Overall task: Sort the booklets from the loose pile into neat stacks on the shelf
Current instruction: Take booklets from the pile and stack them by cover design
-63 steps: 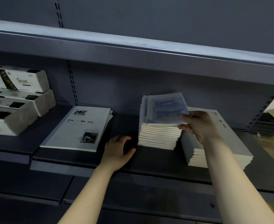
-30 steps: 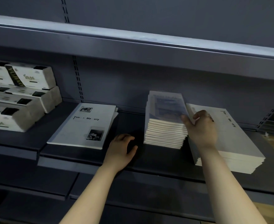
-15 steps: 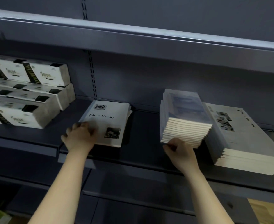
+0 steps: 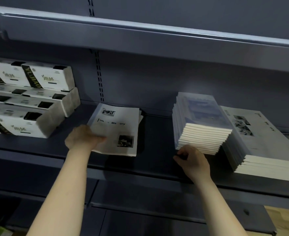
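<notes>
gripping "tim me ory" bklt point(image 4: 116, 132), "yujiao" boxes point(image 4: 48, 77)

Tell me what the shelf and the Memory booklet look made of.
Shelf: probably painted sheet metal, judging by the smooth blue-grey matte coat and folded front lip. Memory booklet: paper, matte white cover with black print; thin sheet edges show.

A loose pile point(image 4: 116, 128) of white "Time & Memory" booklets lies flat, slightly fanned, on the left of the dark shelf point(image 4: 157, 150); well apart to the right, a neat blue-covered stack point(image 4: 201, 123) sits just beside a wider white stack point(image 4: 263, 143)
</notes>
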A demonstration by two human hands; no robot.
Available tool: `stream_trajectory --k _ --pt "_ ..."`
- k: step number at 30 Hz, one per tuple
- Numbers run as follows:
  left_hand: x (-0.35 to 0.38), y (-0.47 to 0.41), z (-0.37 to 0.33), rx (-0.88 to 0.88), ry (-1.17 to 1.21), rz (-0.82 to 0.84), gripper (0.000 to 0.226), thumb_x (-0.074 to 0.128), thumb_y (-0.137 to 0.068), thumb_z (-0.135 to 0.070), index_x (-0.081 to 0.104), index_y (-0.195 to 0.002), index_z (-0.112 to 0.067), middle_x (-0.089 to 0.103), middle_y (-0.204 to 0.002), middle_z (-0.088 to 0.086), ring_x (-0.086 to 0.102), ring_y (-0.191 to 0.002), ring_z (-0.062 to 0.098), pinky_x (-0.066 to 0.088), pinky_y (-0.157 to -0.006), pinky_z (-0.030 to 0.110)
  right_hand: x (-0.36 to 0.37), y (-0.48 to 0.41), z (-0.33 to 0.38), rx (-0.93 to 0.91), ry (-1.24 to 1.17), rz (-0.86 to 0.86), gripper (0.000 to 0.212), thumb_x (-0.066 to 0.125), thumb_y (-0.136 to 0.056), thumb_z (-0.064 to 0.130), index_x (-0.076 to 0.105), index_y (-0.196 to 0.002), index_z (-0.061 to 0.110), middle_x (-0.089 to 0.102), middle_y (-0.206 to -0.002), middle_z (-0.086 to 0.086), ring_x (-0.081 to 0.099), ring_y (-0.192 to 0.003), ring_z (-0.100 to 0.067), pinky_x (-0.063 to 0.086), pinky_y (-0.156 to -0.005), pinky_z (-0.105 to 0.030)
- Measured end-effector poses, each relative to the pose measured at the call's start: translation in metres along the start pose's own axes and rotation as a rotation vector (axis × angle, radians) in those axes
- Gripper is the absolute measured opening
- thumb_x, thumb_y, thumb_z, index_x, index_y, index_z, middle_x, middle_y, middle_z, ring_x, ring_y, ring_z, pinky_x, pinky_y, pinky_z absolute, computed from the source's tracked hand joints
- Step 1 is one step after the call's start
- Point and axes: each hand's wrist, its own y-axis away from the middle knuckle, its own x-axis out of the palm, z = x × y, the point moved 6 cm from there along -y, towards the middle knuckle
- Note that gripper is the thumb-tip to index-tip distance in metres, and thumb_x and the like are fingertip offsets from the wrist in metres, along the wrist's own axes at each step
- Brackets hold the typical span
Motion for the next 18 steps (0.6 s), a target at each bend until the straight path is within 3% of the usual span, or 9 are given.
stream_trajectory --k 4,8,10,14,16,18 --pt "-0.005 -0.011 0.001 0.058 0.077 -0.007 0.055 0.067 -0.082 -0.035 0.046 -0.126 -0.010 0.058 -0.118 0.016 0.056 -0.105 0.036 0.041 -0.069 0.037 -0.001 0.000 -0.001 -0.010 0.006 -0.001 0.011 0.069 -0.082 0.038 0.060 -0.086 0.032 0.056 -0.089 0.014 0.053 -0.084 -0.010 0.037 -0.066 -0.027" --pt "-0.001 -0.014 0.003 0.140 0.587 0.044 0.036 0.063 -0.087 -0.018 0.047 -0.120 -0.015 0.054 -0.108 0.009 0.056 -0.083 0.026 0.047 -0.049 0.027 0.000 0.002 0.000 -0.022 0.022 -0.006 0.010 0.066 -0.084 0.037 0.060 -0.088 0.031 0.056 -0.091 0.013 0.052 -0.084 -0.009 0.038 -0.066 -0.027" --pt "0.001 -0.009 0.002 0.178 0.868 0.056 0.033 0.063 -0.087 -0.013 0.048 -0.114 -0.022 0.057 -0.110 0.008 0.057 -0.082 0.022 0.048 -0.051 0.028 0.002 0.002 0.000 -0.032 0.039 0.015 0.009 0.065 -0.085 0.037 0.060 -0.090 0.030 0.057 -0.095 0.013 0.054 -0.087 -0.009 0.038 -0.067 -0.027" --pt "-0.005 0.013 -0.004 0.277 1.131 -0.033 0.032 0.066 -0.087 -0.013 0.051 -0.112 -0.025 0.064 -0.104 0.002 0.062 -0.088 0.019 0.052 -0.064 0.033 0.003 -0.001 0.003 -0.084 0.012 0.108 0.007 0.064 -0.086 0.036 0.063 -0.089 0.029 0.062 -0.095 0.011 0.056 -0.089 -0.010 0.043 -0.073 -0.028" --pt "-0.006 0.027 -0.012 0.290 1.289 -0.024 0.033 0.066 -0.088 -0.013 0.051 -0.115 -0.025 0.064 -0.107 0.000 0.064 -0.089 0.017 0.054 -0.061 0.033 0.000 -0.002 0.008 -0.074 -0.162 0.172 0.016 0.061 -0.089 0.038 0.066 -0.087 0.024 0.067 -0.086 0.005 0.062 -0.079 -0.011 0.049 -0.071 -0.031" --pt "-0.007 0.043 -0.025 0.309 1.430 0.009 0.033 0.065 -0.088 -0.013 0.051 -0.114 -0.028 0.064 -0.107 -0.004 0.066 -0.089 0.014 0.054 -0.056 0.030 -0.006 0.000 0.018 -0.035 -0.449 0.227 0.024 0.053 -0.093 0.042 0.066 -0.086 0.023 0.069 -0.079 -0.001 0.064 -0.066 -0.010 0.052 -0.059 -0.031"
